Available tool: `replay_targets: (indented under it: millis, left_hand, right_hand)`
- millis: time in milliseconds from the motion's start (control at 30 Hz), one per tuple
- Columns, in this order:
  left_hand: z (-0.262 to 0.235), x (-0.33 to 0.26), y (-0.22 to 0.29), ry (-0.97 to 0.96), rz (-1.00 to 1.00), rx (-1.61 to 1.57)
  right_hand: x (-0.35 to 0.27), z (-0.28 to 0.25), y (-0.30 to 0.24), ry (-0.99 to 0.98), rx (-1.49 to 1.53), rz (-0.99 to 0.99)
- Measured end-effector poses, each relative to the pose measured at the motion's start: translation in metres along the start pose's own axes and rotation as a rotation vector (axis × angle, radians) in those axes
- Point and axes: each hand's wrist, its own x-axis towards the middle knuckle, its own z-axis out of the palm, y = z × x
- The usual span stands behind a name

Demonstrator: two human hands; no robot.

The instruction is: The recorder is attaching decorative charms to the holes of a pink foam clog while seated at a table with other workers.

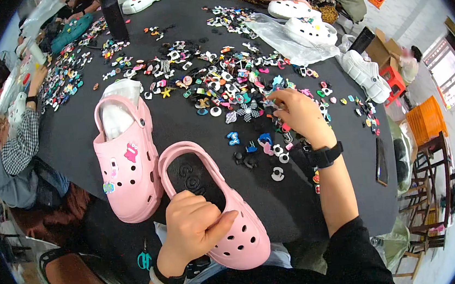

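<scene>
My left hand (pixel 190 225) is closed round the side of a pink clog (pixel 241 242) with a black insole, its thumb over the holed upper. No charms show on this clog. Left of it stands the other pink clog (pixel 128 190), with white stuffing (pixel 117 120) inside and several charms, among them a pink figure (pixel 131 152), on its upper. My right hand (pixel 297 114) reaches over the near right part of a heap of small shoe charms (pixel 222 82). Its fingers are curled but apart, and I see nothing held in them. A black-and-white checked bow (pixel 247 111) lies close to its fingertips.
Loose charms spread over the dark table (pixel 181 119). A black bottle (pixel 113 16) stands at the far left. White clogs (pixel 366 76) and a clear plastic bag (pixel 289 40) lie on the right, with a phone (pixel 381 163) near the edge. Other people sit at the left and far sides.
</scene>
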Motion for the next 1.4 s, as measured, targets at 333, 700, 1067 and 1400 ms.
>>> replay_targets:
  millis: [333,700,1067,1400]
  left_hand:
    - [0.0,0.0,0.002,-0.016,-0.039,0.008]
    - [0.0,-0.003,0.003,-0.033,-0.054,0.008]
    - [0.0,-0.001,0.006,-0.034,-0.063,0.005]
    - [0.0,-0.004,0.006,-0.053,-0.101,0.028]
  right_hand:
    - [0.002,0.002,0.001,0.03,0.027,-0.159]
    - [0.011,0.03,0.009,0.006,0.053,-0.218]
    - [-0.009,-0.015,0.05,-0.112,0.095,0.032]
    - [0.001,-0.006,0.047,0.076,0.171,-0.07]
